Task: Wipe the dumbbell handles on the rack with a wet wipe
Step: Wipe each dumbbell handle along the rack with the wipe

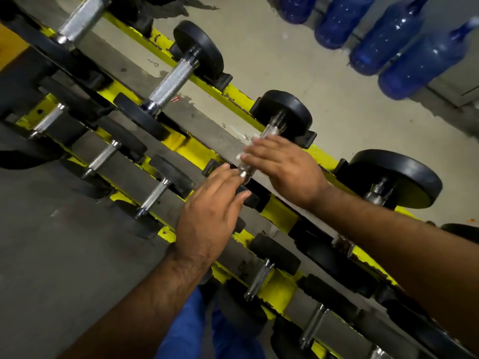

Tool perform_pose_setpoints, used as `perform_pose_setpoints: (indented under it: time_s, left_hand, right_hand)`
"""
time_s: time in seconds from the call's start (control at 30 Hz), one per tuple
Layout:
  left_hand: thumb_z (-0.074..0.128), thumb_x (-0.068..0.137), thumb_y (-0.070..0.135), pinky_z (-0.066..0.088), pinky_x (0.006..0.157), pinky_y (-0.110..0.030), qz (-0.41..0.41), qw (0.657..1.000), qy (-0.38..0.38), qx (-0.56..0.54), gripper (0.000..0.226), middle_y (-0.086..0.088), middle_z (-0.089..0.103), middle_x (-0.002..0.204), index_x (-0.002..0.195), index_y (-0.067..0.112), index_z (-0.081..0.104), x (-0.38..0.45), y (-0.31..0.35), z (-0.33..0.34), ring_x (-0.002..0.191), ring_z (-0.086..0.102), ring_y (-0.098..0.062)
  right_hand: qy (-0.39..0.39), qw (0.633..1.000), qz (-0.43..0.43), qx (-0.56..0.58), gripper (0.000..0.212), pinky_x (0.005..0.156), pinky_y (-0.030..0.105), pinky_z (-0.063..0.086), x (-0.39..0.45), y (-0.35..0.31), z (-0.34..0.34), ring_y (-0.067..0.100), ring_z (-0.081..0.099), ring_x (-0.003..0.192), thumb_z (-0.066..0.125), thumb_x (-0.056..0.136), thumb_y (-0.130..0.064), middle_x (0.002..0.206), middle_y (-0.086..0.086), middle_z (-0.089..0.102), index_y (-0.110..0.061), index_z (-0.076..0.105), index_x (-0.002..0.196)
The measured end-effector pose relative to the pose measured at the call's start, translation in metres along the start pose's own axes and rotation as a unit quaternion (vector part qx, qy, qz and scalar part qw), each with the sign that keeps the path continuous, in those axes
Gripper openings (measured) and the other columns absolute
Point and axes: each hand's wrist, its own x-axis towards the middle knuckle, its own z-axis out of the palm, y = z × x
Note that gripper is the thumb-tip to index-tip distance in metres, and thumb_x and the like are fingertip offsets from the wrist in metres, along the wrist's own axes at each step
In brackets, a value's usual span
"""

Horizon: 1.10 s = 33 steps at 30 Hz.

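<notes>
Centre frame: right hand [281, 169] is lying over a dumbbell handle [259, 149] on the yellow rack [197, 149], fingers curling round a white wet wipe [242, 154]; left hand [210, 213] is resting nearly flat on the near weight end, fingers straight, gripping nothing. Upper left: neighbouring dumbbell [173, 84] is sitting on the same tier. Upper right: blue bottles [396, 37] are lining up; contents cannot be told.

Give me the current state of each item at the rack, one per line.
Right hand: on the dumbbell handle, fingers over the wet wipe.
Left hand: fingertips touching the handle's near end, fingers fairly straight.
Wet wipe: white, pressed against the handle, mostly hidden.
Dumbbell: resting across the yellow rack.
Neighbouring dumbbell: racked, untouched.
Blue bottles: behind the rack, contents unclear.
</notes>
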Motion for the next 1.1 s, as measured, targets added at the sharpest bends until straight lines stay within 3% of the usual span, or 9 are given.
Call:
perform_pose_setpoints:
  time_s: [0.07,0.2,0.33,0.47,0.63,0.73,0.9,1.0,1.1]
  left_hand:
    - [0.060,0.097,0.024,0.045,0.106,-0.033,0.008,1.000,-0.004,-0.002,0.026,-0.005,0.065,0.126,0.114,0.007,0.068,0.000,0.000,-0.001,0.130,0.053,-0.018]
    - [0.062,0.096,0.020,0.046,0.105,-0.037,0.036,0.999,-0.014,-0.014,0.024,-0.007,0.066,0.121,0.112,0.005,0.069,0.005,-0.003,-0.004,0.125,0.056,-0.020]
    - [0.064,0.095,0.020,0.041,0.108,-0.028,0.028,0.998,-0.040,-0.035,0.023,-0.006,0.066,0.121,0.113,0.006,0.068,0.007,-0.007,-0.007,0.126,0.054,-0.018]
    - [0.060,0.095,0.024,0.037,0.108,-0.022,-0.003,0.997,-0.056,-0.059,0.027,-0.003,0.064,0.126,0.116,0.009,0.068,0.009,-0.011,-0.012,0.129,0.052,-0.015]
    - [0.063,0.092,0.025,0.043,0.106,-0.028,-0.023,0.993,-0.059,-0.098,0.029,0.002,0.063,0.126,0.117,0.013,0.068,0.011,-0.016,-0.017,0.127,0.053,-0.012]
    - [0.066,0.087,0.025,0.045,0.105,-0.028,-0.022,0.990,-0.074,-0.119,0.032,0.003,0.064,0.125,0.117,0.013,0.069,0.012,-0.017,-0.020,0.125,0.054,-0.009]
    - [0.065,0.084,0.024,0.045,0.097,-0.015,-0.035,0.984,-0.094,-0.146,0.032,0.014,0.061,0.120,0.115,0.018,0.071,0.019,-0.017,-0.028,0.117,0.052,0.005]
    - [0.068,0.083,0.026,0.047,0.089,-0.012,-0.050,0.982,-0.096,-0.153,0.033,0.018,0.058,0.116,0.114,0.018,0.071,0.024,-0.021,-0.030,0.110,0.052,0.008]
    - [0.073,0.085,0.022,0.042,0.085,-0.005,-0.073,0.979,-0.099,-0.161,0.029,0.018,0.060,0.114,0.114,0.018,0.071,0.027,-0.028,-0.032,0.107,0.056,0.005]
  right_hand:
    - [0.022,0.996,0.083,-0.005,0.033,0.110,0.051,0.041,0.000,-0.006,0.001,0.030,0.055,0.129,0.057,0.094,-0.001,0.129,0.011,0.066,-0.007,0.068,0.124]
    - [-0.038,0.998,-0.034,0.042,0.029,0.109,0.045,0.041,-0.004,-0.026,0.001,0.030,0.060,0.122,0.057,0.096,-0.016,0.125,0.013,0.068,-0.003,0.069,0.120]
    - [0.032,0.992,0.118,-0.022,0.028,0.103,0.051,0.046,0.006,-0.006,-0.006,0.030,0.061,0.121,0.056,0.093,-0.001,0.121,0.012,0.070,-0.005,0.072,0.116]
    - [-0.045,0.999,-0.005,0.019,0.029,0.108,0.050,0.043,-0.003,-0.023,0.000,0.032,0.060,0.123,0.054,0.095,-0.010,0.124,0.014,0.068,-0.003,0.069,0.119]
    - [0.006,0.987,0.150,-0.055,0.033,0.106,0.054,0.045,0.004,-0.016,-0.005,0.033,0.055,0.128,0.054,0.092,0.000,0.129,0.016,0.065,-0.003,0.067,0.123]
    - [-0.066,0.996,0.052,-0.016,0.032,0.111,0.052,0.039,-0.004,-0.034,0.000,0.032,0.055,0.129,0.058,0.094,-0.011,0.128,0.016,0.065,-0.003,0.066,0.124]
    - [-0.050,0.978,0.183,-0.084,0.041,0.113,0.053,0.037,0.008,-0.015,-0.012,0.031,0.048,0.136,0.047,0.093,-0.001,0.137,0.015,0.059,-0.005,0.061,0.131]
    - [-0.112,0.984,0.117,-0.075,0.040,0.119,0.046,0.029,0.004,-0.027,-0.009,0.030,0.046,0.137,0.043,0.096,-0.010,0.138,0.013,0.059,-0.007,0.060,0.132]
    - [-0.123,0.971,0.180,-0.098,0.040,0.118,0.043,0.025,0.013,-0.019,-0.022,0.027,0.044,0.139,0.047,0.096,-0.010,0.140,0.009,0.058,-0.011,0.059,0.134]
